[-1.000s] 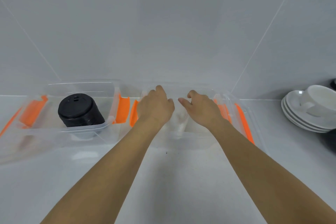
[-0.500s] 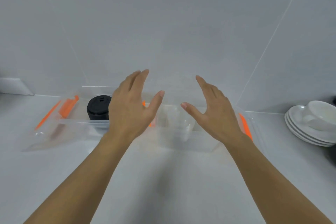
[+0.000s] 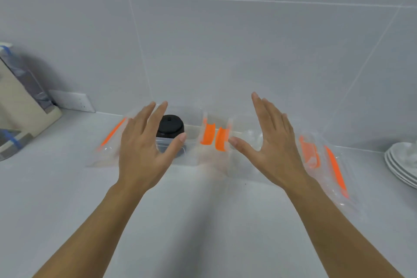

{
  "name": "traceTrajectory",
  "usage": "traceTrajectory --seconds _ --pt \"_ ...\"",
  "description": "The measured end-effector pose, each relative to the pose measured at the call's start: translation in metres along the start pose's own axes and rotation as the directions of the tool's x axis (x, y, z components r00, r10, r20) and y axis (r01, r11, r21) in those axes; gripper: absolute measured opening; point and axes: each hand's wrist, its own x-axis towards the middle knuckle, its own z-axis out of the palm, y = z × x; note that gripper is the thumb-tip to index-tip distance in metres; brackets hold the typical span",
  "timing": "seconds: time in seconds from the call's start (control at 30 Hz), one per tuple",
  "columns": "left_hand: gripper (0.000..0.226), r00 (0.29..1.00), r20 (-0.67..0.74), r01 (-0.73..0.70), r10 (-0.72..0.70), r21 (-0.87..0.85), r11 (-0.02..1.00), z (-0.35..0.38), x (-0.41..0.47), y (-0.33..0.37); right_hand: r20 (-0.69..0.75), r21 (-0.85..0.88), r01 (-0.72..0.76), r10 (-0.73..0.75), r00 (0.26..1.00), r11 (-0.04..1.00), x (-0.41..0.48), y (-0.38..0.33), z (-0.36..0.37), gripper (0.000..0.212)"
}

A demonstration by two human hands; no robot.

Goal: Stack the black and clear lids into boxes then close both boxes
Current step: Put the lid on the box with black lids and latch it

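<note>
The left hand [image 3: 144, 149] hovers spread flat, holding nothing. Just beyond its fingers, the left clear box [image 3: 106, 156] on the bench [image 3: 203, 221] holds stacked black lids [image 3: 170, 128]. The right hand [image 3: 273, 149], likewise flat and empty, hovers before the right clear box [image 3: 239, 165], its clear lids [image 3: 253, 140] faint, blurred.

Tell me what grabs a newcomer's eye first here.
The left hand and the right hand hover open, fingers spread, mid-frame. Behind the left one a black lid stack sits in a clear box; bright orange clasps stand out just right of it.
</note>
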Motion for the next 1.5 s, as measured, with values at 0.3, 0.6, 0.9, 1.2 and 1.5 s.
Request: traceTrajectory --seconds 0.3,0.6,0.9,1.2,1.5 --pt "0.076 0.999 0.016 0.034 -0.033 -0.029 0.999 -0.05 0.014 -0.086 -0.007 -0.067 -0.048 0.048 0.999 0.997 0.015 -0.069 0.045 0.087" --pt "0.076 0.998 0.048 0.044 -0.044 -0.01 0.999 -0.105 0.038 -0.188 -0.037 -0.032 -0.076 0.075 0.997 0.997 0.042 -0.157 0.115 0.088" --pt "0.077 0.99 0.1 0.099 -0.101 0.031 0.995 -0.111 0.044 -0.244 0.026 -0.039 0.003 -0.002 1.0 0.999 0.056 -0.192 0.174 0.09" --pt "0.08 0.964 0.208 0.16 -0.166 0.046 0.986 -0.079 0.062 -0.277 0.066 0.012 0.029 -0.03 0.997 1.0 0.046 -0.21 0.241 0.083" --pt "0.067 0.924 0.309 0.231 -0.224 0.014 0.973 -0.03 0.113 -0.301 0.398 0.12 -0.496 0.417 0.817 0.86 0.035 -0.208 0.293 0.061"
